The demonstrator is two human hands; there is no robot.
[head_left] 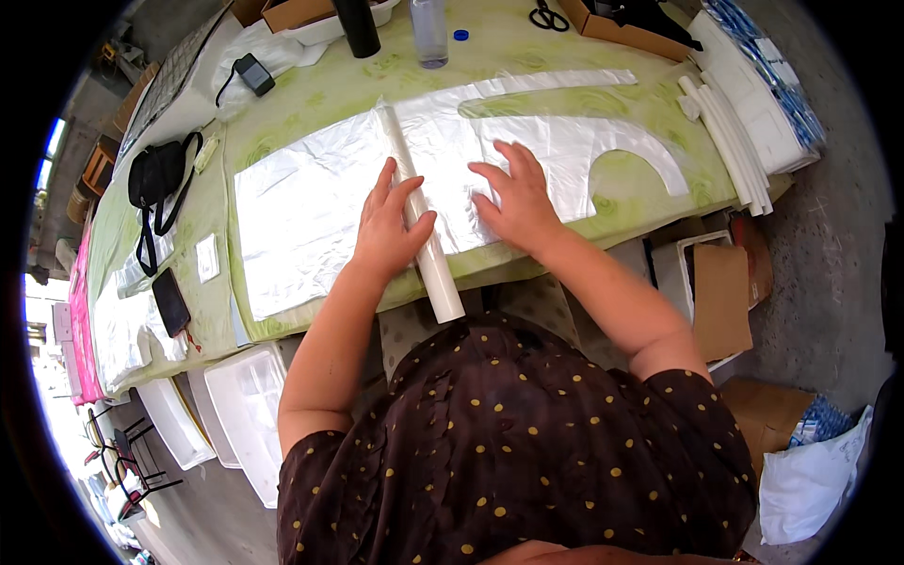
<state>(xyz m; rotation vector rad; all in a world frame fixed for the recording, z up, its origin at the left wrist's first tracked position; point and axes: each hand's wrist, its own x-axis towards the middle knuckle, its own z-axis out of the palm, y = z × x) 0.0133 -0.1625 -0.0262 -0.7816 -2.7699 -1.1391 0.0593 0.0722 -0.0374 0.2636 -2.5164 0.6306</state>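
Note:
A thin white plastic apron (301, 202) lies spread on the table, its straps and curved cutout toward the right. Across it, from far to near, rests a long white tube (435, 268), whose near end sticks out past the table's front edge. My left hand (388, 221) lies on the tube at its middle, fingers spread and touching it. To the right of the tube, my right hand (518, 198) is over the plastic with fingers apart and slightly bent; it holds nothing. Whether its fingertips touch the sheet I cannot tell.
A clear bottle (429, 38), black cylinder (356, 26), blue cap (460, 35) and scissors (548, 16) stand or lie at the back. Black bag (158, 174) and phone (170, 301) are left. White tubes (727, 141) lie by the right edge; cartons (720, 292) are below.

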